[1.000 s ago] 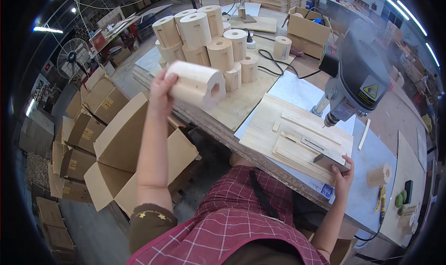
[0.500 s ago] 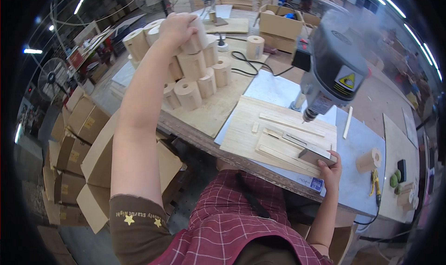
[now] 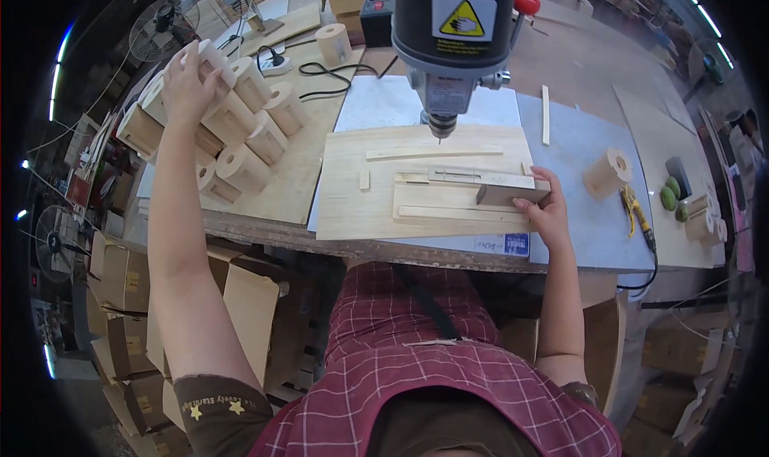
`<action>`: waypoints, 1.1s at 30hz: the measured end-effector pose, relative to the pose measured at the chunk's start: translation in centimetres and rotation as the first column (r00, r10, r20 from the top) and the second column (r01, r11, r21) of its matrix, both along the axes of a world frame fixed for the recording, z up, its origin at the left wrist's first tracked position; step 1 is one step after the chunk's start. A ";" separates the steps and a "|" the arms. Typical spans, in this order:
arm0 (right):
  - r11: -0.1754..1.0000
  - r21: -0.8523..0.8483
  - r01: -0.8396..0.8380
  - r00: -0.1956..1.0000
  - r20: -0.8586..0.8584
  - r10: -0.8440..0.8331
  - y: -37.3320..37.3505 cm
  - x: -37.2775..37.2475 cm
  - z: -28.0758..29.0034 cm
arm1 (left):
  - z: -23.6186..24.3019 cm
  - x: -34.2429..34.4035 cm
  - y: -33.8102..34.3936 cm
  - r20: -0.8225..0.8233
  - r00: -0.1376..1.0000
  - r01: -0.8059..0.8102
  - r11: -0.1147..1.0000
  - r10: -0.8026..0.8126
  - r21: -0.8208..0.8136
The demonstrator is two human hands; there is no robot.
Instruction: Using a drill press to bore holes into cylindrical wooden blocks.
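My left hand (image 3: 186,88) reaches to the far left, its fingers curled round a pale wooden cylinder (image 3: 218,63) on top of a pile. Below and beside it stand several more wooden cylinders (image 3: 243,167) with round holes through their ends. At the right edge of a flat wooden board (image 3: 352,209), my right hand (image 3: 549,210) grips a small wooden block (image 3: 506,194) between thumb and fingers. The block lies at the end of narrow strips (image 3: 448,213) on the board. Above the board hangs a drill press (image 3: 450,36), its thin bit pointing down.
A black cable (image 3: 336,74) runs from a power strip (image 3: 276,63) behind the board. To the right are a lone wooden cylinder (image 3: 607,173), a yellow-handled tool (image 3: 637,213) with a cord, and green round things (image 3: 671,189). Open cardboard boxes (image 3: 248,297) stand below the table's left side.
The view has swung, bringing the drill press nearer the middle and the pile farther left. My left hand stays on the top cylinder, and my right hand keeps hold of the block.
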State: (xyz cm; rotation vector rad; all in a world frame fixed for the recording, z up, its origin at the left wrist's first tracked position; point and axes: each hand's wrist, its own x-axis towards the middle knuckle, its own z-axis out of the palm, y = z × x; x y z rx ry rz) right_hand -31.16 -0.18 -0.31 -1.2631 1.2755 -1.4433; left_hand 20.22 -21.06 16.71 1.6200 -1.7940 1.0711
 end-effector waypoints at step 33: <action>-0.134 0.794 0.594 0.785 -0.608 -0.122 42.5 -17.5 -33.1 | -17.5 1.5 22.4 -0.143 0.961 -0.100 0.784 0.235 0.613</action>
